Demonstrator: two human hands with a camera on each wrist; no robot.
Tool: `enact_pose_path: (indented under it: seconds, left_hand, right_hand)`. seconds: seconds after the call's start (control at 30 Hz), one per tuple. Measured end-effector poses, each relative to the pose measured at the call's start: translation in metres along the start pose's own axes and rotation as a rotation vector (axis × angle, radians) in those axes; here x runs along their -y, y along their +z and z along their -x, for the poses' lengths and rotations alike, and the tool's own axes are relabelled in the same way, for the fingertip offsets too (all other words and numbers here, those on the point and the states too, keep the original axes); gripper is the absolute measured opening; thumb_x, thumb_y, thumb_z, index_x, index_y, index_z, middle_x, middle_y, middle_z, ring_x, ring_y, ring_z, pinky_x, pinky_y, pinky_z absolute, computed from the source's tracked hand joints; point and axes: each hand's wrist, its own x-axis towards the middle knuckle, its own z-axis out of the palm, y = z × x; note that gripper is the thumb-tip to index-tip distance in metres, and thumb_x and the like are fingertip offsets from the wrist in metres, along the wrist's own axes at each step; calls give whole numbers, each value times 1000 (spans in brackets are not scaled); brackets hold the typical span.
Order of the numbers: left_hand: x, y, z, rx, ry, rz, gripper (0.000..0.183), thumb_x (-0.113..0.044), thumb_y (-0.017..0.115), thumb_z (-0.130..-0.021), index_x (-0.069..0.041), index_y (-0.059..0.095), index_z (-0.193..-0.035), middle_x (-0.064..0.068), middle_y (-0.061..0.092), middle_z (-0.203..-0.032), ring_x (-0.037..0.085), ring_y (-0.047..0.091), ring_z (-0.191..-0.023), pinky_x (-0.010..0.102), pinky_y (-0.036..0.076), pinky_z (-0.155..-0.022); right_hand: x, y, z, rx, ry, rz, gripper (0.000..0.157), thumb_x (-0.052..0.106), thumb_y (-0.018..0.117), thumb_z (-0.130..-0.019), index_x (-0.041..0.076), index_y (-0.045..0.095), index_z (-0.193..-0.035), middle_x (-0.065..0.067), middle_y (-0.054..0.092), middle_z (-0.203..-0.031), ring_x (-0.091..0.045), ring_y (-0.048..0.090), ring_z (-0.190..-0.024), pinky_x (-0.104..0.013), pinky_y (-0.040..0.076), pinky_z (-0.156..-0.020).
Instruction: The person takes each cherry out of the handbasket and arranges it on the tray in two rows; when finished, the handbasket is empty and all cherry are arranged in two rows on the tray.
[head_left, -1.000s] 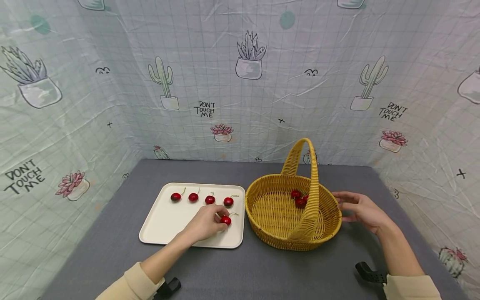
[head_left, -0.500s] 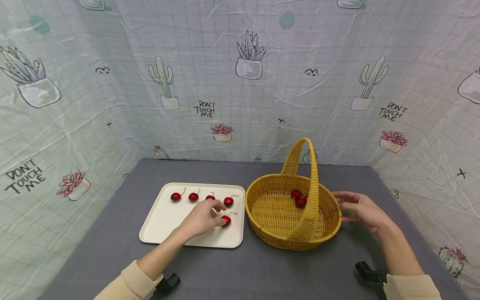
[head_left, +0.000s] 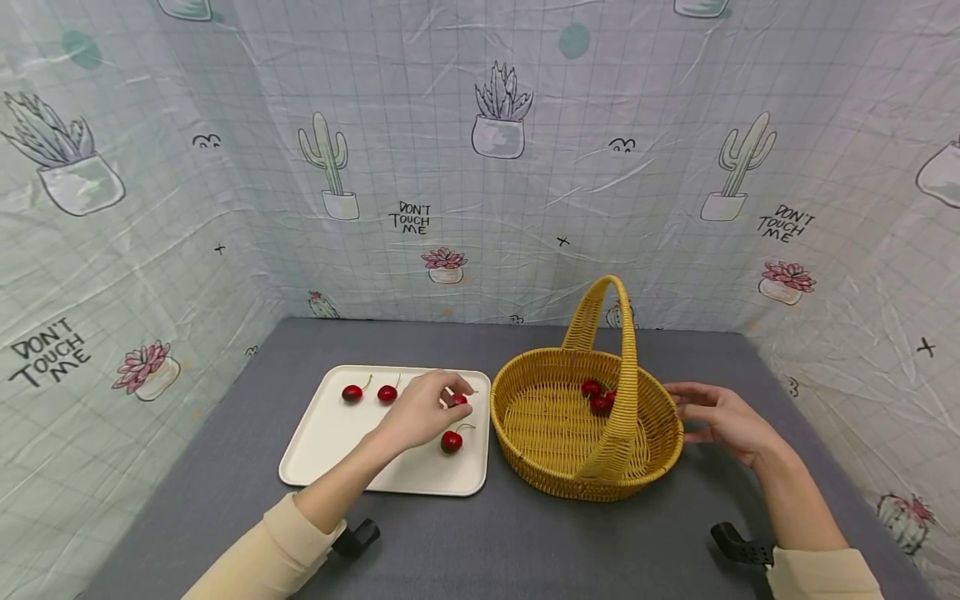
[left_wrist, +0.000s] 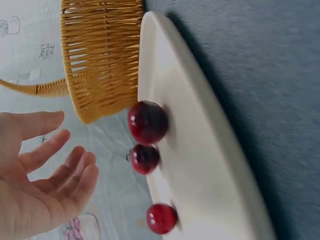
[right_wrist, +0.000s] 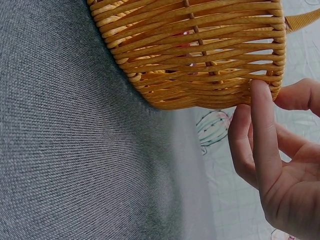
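Observation:
My left hand hovers over the cream tray, fingers loosely bent and apart. A cherry shows between its thumb and fingers in the head view. The left wrist view has the fingers spread, short of the nearest cherry. Another cherry lies at the tray's front right, and two more, a cherry and a cherry, sit along the back. The hand hides part of that row. My right hand holds the rim of the yellow wicker basket, one digit above it and another against its outside.
Several cherries lie inside the basket, partly behind its tall arched handle. Basket and tray stand side by side on the dark grey table. A printed curtain encloses the table's back and sides.
My left hand has let go of the front-right cherry and moved back and right to the cherry behind it. The right hand and basket have stayed put.

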Motion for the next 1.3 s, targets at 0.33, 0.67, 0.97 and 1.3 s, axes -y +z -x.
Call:
enact_pose_path:
  seconds: [0.33,0.67,0.97,1.3]
  left_hand:
    - [-18,16,-22,3,114,50,15,-13,75,-95,-8,75,-109,4,68,-107,25,65,-97,38,54,-82]
    - [-36,33,-49,55,204,105,18,-13,74,-96,-7,74,-113,9,68,-110,25,63,-98,35,50,-85]
    - [-45,55,-73,118,195,187,22,-16,71,-99,-6,73,-118,7,67,-114,28,62,-105,39,50,-90]
    - [-57,81,-99,153,175,145,18,-15,70,-100,-9,73,-117,4,68,-115,19,62,-102,27,48,-86]
  right_hand:
    - [-2,0,-1,2,-2,2,59,14,58,-105,-12,34,-152,-27,49,-141,-11,63,-106,-45,59,-82]
    - [-4,-1,-1,-1,-2,0,59,13,57,-105,-12,33,-153,-27,47,-143,-10,63,-106,-45,59,-83]
    - [-3,0,-1,-3,-1,12,60,15,58,-105,-12,33,-153,-31,41,-148,-10,63,-106,-46,58,-83]
    - [-3,-1,-1,2,-9,9,60,15,57,-106,-12,33,-153,-28,47,-143,-10,64,-106,-45,59,-82]
